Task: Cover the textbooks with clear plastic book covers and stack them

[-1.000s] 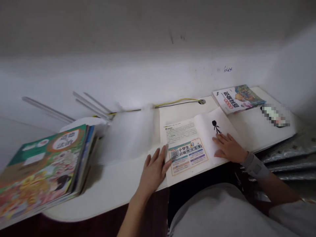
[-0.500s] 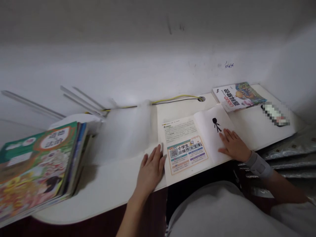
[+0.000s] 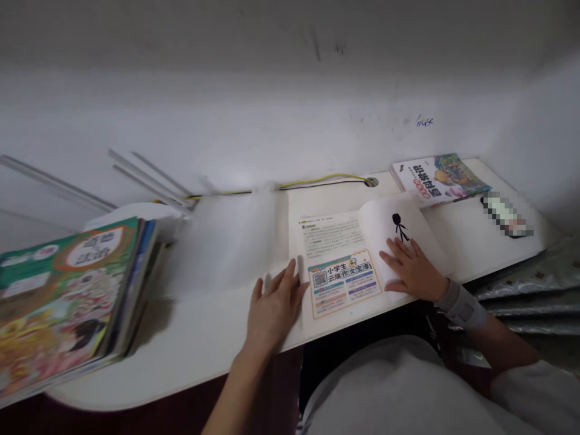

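Note:
An open book (image 3: 335,238) lies on the white desk (image 3: 203,338), with printed text and a coloured box on its left page. Its right page is blank apart from a black stick figure (image 3: 399,226). My right hand (image 3: 414,272) rests on that page just below the figure, fingers spread, and a grey band circles the wrist. At the book's left edge my left hand (image 3: 274,308) lies with fingers extended, the fingertips touching the page margin. Neither hand grasps anything.
A stack of textbooks (image 3: 67,302) stands at the left. Toward the back right lie another book (image 3: 441,178) and a phone (image 3: 507,214) with a blurred screen. A yellow cable (image 3: 317,179) runs along the wall into a desk hole. Silvery quilted packages (image 3: 530,302) are below right.
My right hand has slid left across the right page, closer to the book's middle. My left hand has shifted slightly left. The view has tilted a little.

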Tool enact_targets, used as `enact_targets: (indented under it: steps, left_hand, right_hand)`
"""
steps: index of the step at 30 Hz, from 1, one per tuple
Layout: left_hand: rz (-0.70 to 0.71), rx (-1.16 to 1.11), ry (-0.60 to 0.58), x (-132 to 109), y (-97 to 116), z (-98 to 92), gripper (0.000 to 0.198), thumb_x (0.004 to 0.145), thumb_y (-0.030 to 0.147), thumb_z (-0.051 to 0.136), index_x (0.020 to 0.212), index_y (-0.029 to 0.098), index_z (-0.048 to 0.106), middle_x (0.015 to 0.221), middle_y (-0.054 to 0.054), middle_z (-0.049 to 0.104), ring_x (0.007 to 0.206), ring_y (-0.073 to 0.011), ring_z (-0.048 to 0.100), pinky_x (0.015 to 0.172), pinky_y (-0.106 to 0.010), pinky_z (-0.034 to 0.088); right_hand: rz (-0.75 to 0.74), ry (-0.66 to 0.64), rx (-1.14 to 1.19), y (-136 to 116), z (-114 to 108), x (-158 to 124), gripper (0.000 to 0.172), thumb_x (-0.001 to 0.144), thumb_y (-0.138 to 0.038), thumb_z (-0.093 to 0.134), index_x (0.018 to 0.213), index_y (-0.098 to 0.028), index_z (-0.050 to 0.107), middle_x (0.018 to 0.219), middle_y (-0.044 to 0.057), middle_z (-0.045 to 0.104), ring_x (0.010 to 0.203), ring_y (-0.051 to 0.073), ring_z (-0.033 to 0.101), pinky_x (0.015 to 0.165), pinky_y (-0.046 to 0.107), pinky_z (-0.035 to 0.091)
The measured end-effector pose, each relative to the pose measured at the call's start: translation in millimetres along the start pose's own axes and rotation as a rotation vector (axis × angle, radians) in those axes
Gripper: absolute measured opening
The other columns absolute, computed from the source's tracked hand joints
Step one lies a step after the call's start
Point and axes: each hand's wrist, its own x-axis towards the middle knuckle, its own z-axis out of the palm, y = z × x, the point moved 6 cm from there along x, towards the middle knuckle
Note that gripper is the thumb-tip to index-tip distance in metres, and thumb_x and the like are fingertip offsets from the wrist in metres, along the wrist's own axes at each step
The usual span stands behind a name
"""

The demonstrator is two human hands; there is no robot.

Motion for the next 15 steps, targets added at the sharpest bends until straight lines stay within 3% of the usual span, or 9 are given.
enact_targets:
  steps: [4,8,15]
  left_hand:
    - [0.016,0.012,0.022,6,4,-5.7,0.056,0.092,0.041,0.036,0.141,0.016,0.032,0.104,-0.008,0.071,0.114,-0.0263,0.056,0.106,-0.050,0.026]
    - [0.013,0.030,0.073,9,7,-10.0,0.056,0.091,0.045,0.038,0.138,0.016,0.037,0.100,-0.008,0.072,0.109,-0.0257,0.059,0.103,-0.045,0.029]
    - [-0.028,0.083,0.147,-1,7,-6.4,0.047,0.094,0.041,0.031,0.126,0.015,0.054,0.106,-0.013,0.069,0.100,-0.0250,0.064,0.105,-0.046,0.028]
  right_hand:
    - [-0.067,-0.019,0.027,-7,-2,10,0.069,0.083,-0.063,0.044,0.136,-0.017,0.044,0.148,0.015,0.032,0.137,0.033,0.023,0.107,0.058,0.019]
    - [-0.018,-0.036,0.027,-5,0,12,0.063,0.085,-0.055,0.049,0.135,-0.017,0.046,0.144,0.015,0.040,0.134,0.035,0.030,0.105,0.059,0.022]
    - [0.024,-0.045,-0.011,3,0,6,0.055,0.088,-0.046,0.047,0.136,-0.019,0.044,0.145,0.013,0.039,0.134,0.034,0.030,0.106,0.057,0.021]
